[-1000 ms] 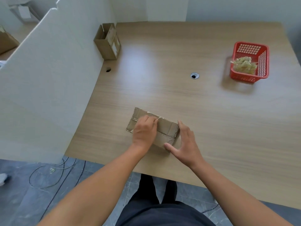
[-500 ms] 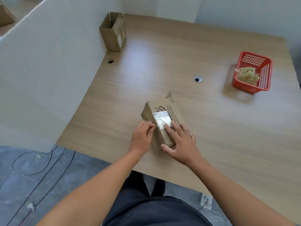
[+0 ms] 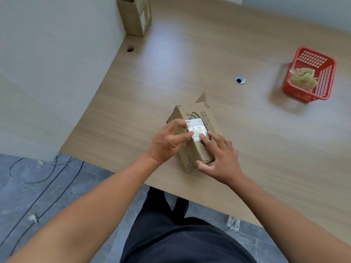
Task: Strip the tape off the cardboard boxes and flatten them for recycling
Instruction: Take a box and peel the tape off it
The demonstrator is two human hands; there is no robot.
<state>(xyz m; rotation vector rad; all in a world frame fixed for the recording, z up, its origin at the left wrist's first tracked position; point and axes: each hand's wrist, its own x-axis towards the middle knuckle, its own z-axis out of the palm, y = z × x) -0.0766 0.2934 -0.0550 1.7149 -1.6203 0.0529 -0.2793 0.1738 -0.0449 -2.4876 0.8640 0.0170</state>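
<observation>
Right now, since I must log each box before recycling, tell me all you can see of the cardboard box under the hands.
The cardboard box is brown, corrugated and not yet flattened, lying near the front edge of the wooden table. Dark print runs along its upper face, which bears a white label. One flap sticks up at the far end. The left hand pinches at the label's left edge; the right hand presses flat fingers on the near end.

Brown cardboard box [image 3: 197, 130], white label on top, near table edge
</observation>
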